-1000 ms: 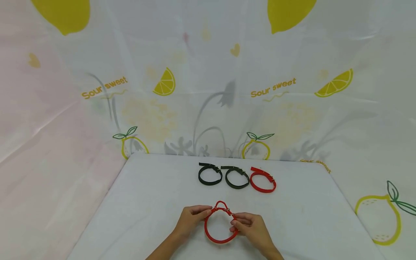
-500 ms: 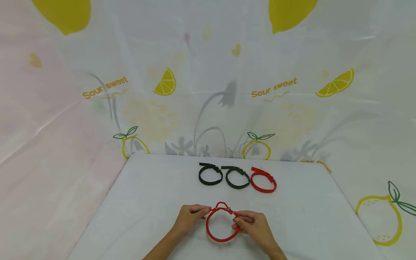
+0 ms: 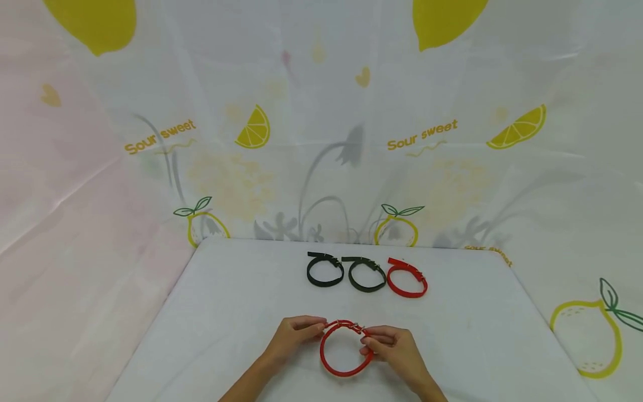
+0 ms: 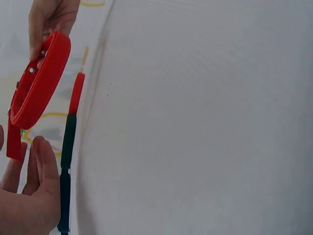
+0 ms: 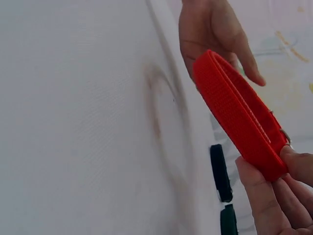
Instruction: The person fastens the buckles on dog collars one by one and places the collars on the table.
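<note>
A red buckled collar [image 3: 343,373], closed into a ring, is held between both hands above the near part of the table. My left hand [image 3: 296,335] pinches the strap's free end at the ring's upper left; that tail hangs between thumb and fingers in the left wrist view. My right hand [image 3: 394,349] grips the ring's right side beside the metal buckle, its fingers [image 5: 261,196] curled under the band in the right wrist view. The tail now lies nearly flat along the top of the ring.
Farther back on the white table [image 3: 226,312] lie a black collar [image 3: 324,283], a dark green collar [image 3: 366,289] and another red collar [image 3: 406,294], side by side in a row. A lemon-print cloth [image 3: 321,167] hangs behind the table.
The raised loop of strap at the top of the held collar has shrunk and flattened against the ring. The ring has shifted slightly right; both hands keep their hold.
</note>
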`<move>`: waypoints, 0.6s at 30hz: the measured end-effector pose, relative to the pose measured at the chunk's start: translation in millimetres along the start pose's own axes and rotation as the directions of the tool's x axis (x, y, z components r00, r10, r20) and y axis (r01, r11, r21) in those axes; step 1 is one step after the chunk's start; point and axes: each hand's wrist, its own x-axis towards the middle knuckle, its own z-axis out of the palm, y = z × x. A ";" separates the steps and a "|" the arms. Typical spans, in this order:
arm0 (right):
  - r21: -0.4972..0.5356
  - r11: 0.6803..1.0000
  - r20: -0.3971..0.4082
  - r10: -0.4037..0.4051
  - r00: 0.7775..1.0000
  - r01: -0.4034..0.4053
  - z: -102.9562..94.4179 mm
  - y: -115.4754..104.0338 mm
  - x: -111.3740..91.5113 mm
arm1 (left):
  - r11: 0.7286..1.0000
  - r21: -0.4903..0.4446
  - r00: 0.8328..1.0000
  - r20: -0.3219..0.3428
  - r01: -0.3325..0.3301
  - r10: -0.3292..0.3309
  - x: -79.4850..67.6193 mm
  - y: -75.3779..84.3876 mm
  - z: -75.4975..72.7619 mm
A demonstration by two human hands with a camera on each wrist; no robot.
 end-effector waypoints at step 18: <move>0.009 1.000 0.012 0.008 1.000 -0.008 0.6 -2.2 -1.7 | 0.997 -0.056 0.998 0.055 0.046 -0.043 -2.3 5.2 7.4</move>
